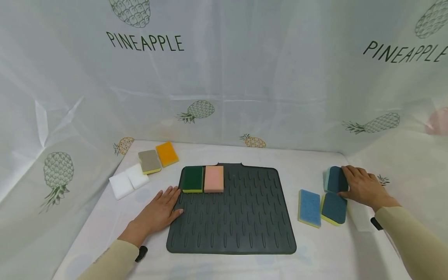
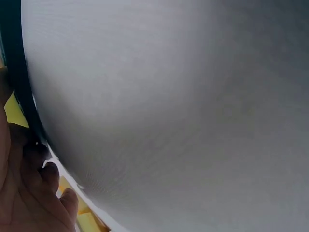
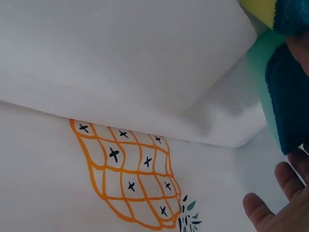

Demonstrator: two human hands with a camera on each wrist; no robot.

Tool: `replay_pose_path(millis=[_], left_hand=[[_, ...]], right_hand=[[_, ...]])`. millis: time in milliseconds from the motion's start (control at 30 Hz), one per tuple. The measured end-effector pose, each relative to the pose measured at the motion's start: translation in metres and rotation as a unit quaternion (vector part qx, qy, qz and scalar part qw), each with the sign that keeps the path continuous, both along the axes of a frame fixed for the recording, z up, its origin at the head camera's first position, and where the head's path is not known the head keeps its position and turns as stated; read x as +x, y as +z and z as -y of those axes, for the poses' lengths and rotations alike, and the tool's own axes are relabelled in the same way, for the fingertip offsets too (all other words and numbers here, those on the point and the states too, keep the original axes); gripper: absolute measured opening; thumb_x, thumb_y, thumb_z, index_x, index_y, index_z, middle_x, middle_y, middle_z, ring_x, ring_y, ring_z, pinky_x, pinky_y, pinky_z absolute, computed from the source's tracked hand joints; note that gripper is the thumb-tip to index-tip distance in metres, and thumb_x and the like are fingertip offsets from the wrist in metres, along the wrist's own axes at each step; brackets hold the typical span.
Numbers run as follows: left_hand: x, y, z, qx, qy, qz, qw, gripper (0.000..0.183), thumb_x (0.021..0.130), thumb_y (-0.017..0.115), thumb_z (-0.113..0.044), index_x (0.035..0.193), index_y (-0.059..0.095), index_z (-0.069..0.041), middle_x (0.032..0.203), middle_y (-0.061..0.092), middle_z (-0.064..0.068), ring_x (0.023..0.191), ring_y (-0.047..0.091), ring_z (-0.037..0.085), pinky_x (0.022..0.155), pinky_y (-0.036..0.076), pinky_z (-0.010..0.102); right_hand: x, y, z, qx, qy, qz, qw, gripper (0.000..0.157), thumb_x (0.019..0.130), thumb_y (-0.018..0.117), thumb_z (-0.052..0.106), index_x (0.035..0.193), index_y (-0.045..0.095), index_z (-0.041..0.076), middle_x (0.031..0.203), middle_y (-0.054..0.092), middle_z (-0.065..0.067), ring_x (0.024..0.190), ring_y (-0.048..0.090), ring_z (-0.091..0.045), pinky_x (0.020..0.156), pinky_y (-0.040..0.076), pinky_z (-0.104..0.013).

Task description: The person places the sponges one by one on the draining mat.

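At the far left corner of a dark ribbed mat point(image 1: 231, 225), a green sponge point(image 1: 193, 179) with a yellow base and a pink sponge point(image 1: 214, 179) lie side by side, green to the left. The mat lies flat on a white-covered table point(image 1: 255, 268). On the mat's left edge rests the left hand point(image 1: 159, 210), fingers nearly straight, thumb spread apart from them and laid on the mat's surface; it grips nothing.

Well to the right of the mat, the right hand point(image 1: 367, 188) holds a navy sponge point(image 1: 336, 179) with a mint base, fingers at its far side and thumb at its near side, the spread between them about as broad as the sponge. Also right of the mat lie a teal sponge point(image 1: 334, 208) with a yellow base, just on the mat's side of the hand, and a light blue sponge point(image 1: 309, 208), likewise yellow-based, the nearest of the three to the mat.

Beyond the mat's far left corner are a grey sponge point(image 1: 149, 160) with a yellow base and an orange sponge point(image 1: 167, 154); left of the mat, two white sponges point(image 1: 121, 185) lie together. Behind the mat hangs a pineapple-printed sheet point(image 1: 266, 70).
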State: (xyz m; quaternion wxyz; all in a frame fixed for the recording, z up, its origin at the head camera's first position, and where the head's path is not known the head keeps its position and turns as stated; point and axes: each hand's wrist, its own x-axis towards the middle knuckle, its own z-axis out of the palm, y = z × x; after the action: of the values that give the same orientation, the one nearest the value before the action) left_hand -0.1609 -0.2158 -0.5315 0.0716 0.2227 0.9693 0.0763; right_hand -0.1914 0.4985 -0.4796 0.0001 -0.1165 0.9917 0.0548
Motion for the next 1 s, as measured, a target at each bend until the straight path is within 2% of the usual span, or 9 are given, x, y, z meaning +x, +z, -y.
replay_pose_path(millis=[200, 400, 533, 733, 1000], left_hand=[[-0.001, -0.001, 0.001, -0.009, -0.01, -0.006, 0.9999, 0.079, 0.108, 0.054, -0.05, 0.164, 0.031, 0.0, 0.171, 0.032, 0.02, 0.159, 0.029, 0.04, 0.128, 0.025, 0.061], [0.0, 0.0, 0.001, -0.006, -0.018, -0.017, 0.9997, 0.078, 0.108, 0.053, -0.051, 0.163, 0.033, 0.001, 0.17, 0.034, 0.021, 0.158, 0.031, 0.041, 0.127, 0.028, 0.061], [0.002, 0.003, 0.0, -0.004, -0.013, -0.01, 0.9999, 0.078, 0.109, 0.054, -0.049, 0.163, 0.032, 0.002, 0.17, 0.034, 0.021, 0.158, 0.031, 0.041, 0.127, 0.027, 0.061], [0.003, 0.006, -0.001, -0.002, -0.009, -0.004, 1.0, 0.077, 0.109, 0.055, -0.047, 0.163, 0.032, 0.002, 0.17, 0.034, 0.021, 0.158, 0.031, 0.041, 0.128, 0.027, 0.062], [0.002, 0.003, -0.001, -0.003, -0.006, -0.001, 1.0, 0.079, 0.108, 0.054, -0.049, 0.164, 0.031, 0.001, 0.17, 0.033, 0.021, 0.159, 0.03, 0.04, 0.128, 0.025, 0.061]], right_hand=[[-0.006, 0.003, -0.001, -0.011, -0.019, 0.017, 1.0, 0.114, 0.077, 0.089, 0.054, 0.148, 0.033, -0.016, 0.146, 0.042, -0.043, 0.131, 0.041, -0.063, 0.101, 0.039, -0.081], [-0.016, 0.013, 0.011, -0.024, -0.012, -0.049, 0.998, 0.109, 0.076, 0.091, 0.049, 0.145, 0.036, -0.016, 0.141, 0.044, -0.041, 0.126, 0.043, -0.061, 0.099, 0.04, -0.08], [-0.024, 0.021, 0.032, -0.025, 0.013, -0.093, 0.995, 0.11, 0.075, 0.091, 0.05, 0.145, 0.038, -0.016, 0.14, 0.046, -0.04, 0.125, 0.044, -0.058, 0.096, 0.042, -0.077], [-0.035, 0.026, 0.069, -0.014, 0.077, -0.165, 0.983, 0.11, 0.067, 0.093, 0.05, 0.14, 0.045, -0.015, 0.136, 0.052, -0.037, 0.122, 0.051, -0.056, 0.094, 0.045, -0.072], [-0.048, 0.03, 0.116, -0.013, 0.113, -0.186, 0.976, 0.108, 0.067, 0.093, 0.051, 0.14, 0.045, -0.013, 0.134, 0.053, -0.034, 0.12, 0.053, -0.052, 0.095, 0.047, -0.068]])
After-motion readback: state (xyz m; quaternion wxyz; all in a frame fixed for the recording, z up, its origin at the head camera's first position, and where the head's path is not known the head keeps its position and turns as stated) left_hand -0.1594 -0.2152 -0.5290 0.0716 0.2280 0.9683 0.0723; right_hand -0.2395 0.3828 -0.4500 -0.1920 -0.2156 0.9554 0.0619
